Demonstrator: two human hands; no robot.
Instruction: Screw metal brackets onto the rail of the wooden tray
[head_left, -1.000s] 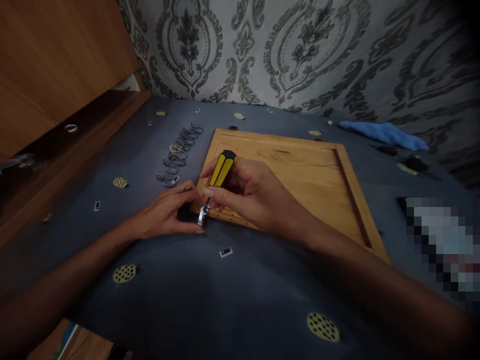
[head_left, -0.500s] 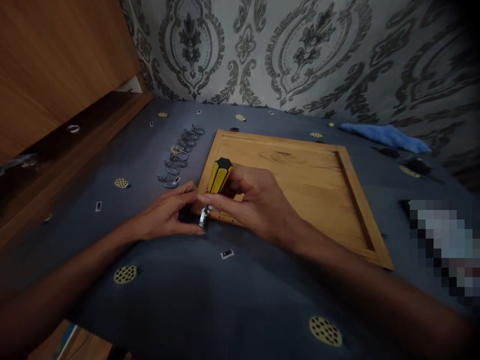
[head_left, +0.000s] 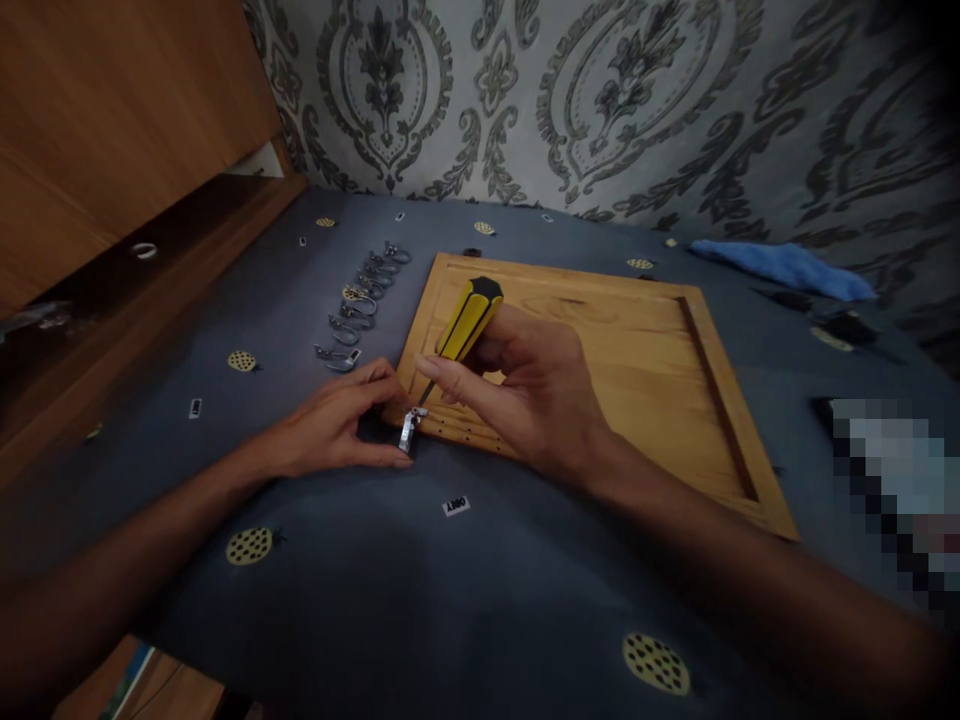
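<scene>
My right hand (head_left: 536, 385) is closed around the yellow and black handle of a screwdriver (head_left: 471, 320). The tool leans up to the right, and its thin shaft points down at a small shiny metal fitting (head_left: 408, 430). That fitting sits at the near left corner of a wooden board (head_left: 600, 375) with a raised rim. My left hand (head_left: 341, 420) curves round this corner, its thumb at the fitting's lower end and its fingers by the board's left edge. Whether the screwdriver tip touches a screw is too small to tell. Several small holes run along the near rim.
Several metal loops (head_left: 352, 320) lie in a row left of the board on the dark patterned cloth (head_left: 480, 600). A blue cloth (head_left: 784, 268) and a dark object (head_left: 851, 328) lie at the back right. A blurred-out item (head_left: 900, 480) is at the right. Wooden furniture (head_left: 135, 120) stands left.
My right hand has drawn the screwdriver up and to the right, with more tilt, so its shaft now shows above the fitting. My left hand has stayed nearly in place.
</scene>
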